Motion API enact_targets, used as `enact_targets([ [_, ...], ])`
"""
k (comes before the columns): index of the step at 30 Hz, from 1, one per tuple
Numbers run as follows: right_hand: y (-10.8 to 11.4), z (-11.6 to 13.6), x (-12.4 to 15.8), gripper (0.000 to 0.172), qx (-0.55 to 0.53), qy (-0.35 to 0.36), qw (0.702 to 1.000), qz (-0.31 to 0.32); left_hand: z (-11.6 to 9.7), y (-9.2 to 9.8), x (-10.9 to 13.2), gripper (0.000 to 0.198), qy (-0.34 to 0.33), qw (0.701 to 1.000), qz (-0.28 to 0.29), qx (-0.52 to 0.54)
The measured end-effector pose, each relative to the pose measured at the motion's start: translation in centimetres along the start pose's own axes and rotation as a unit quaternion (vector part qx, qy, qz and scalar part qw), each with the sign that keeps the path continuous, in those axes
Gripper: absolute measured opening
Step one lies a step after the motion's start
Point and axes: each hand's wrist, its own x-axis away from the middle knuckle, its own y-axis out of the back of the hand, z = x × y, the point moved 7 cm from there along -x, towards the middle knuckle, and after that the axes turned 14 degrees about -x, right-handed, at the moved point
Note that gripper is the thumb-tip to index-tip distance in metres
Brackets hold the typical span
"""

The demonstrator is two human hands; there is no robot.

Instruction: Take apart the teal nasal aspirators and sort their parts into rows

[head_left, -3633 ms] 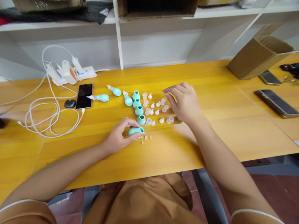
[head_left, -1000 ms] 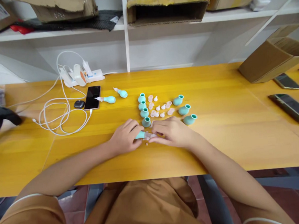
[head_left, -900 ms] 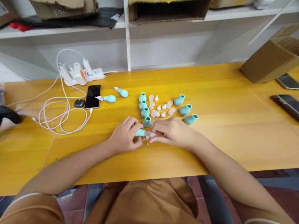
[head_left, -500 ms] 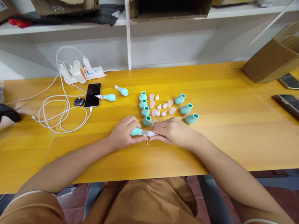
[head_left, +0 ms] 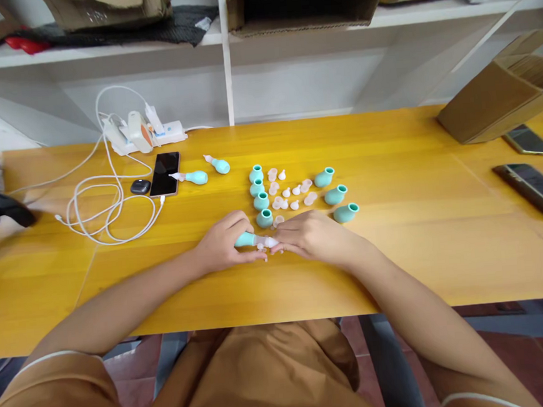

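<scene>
Both hands meet over 1 small teal bulb (head_left: 245,239) at the near middle of the yellow table (head_left: 398,262)

The left hand (head_left: 221,248) pinches the bulb, lying on its side; the right hand (head_left: 312,236) has narrow fingers on the pale tip (head_left: 269,242) at its mouth; 4 teal bulbs (head_left: 260,195) stand in a row just behind.

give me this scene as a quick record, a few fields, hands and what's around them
left hand: left hand grips a teal bulb lying on the wooden table
right hand: right hand pinches a clear tip at the bulb's mouth
behind hands: column of upright teal bulbs, loose clear tips, three tipped bulbs
finished: two bulbs with tips
left side: black phone, white cable, power strip
</scene>
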Motion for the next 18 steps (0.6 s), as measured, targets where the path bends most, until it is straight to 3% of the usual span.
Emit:
enact_targets([
  [13,0.02,0.11,0.00,0.042,-0.048,-0.004,0.999,0.015,-0.67,0.16,-0.19,0.018,-0.017,1.000,-0.008,0.006],
  [18,-0.04,0.81,-0.19,0.044,-0.005,0.015,1.000,0.005,-0.21,0.33,-0.12,0.039,-0.015,1.000,-0.005,0.012],
])
